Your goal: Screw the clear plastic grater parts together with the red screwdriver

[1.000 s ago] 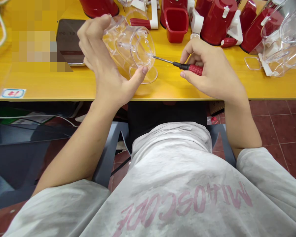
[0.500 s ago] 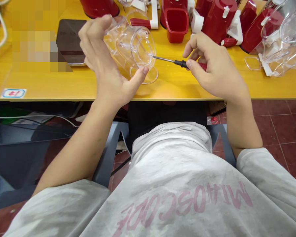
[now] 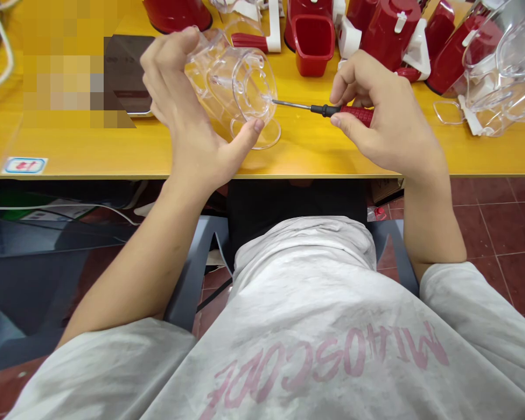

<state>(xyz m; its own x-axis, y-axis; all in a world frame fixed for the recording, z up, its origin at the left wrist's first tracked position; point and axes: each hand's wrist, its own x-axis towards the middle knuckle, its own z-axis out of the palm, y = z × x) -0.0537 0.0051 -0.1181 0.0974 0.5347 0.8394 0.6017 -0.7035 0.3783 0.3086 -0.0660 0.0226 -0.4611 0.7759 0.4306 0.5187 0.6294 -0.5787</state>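
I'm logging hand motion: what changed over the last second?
The right hand shifted slightly rightward and forward, taking the held screwdriver's rear end with it; nothing was let go. The left hand kept its grip on the clear container, virtually unmoved.

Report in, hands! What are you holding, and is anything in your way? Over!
Left hand gripping clear container. Right hand holding red-handled screwdriver, tip at container's round end. Red cup beyond, off the screwdriver's line.

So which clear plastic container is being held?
The clear plastic container in the left hand, facing the red-handled screwdriver; the clear plastic ones at far right are unheld.
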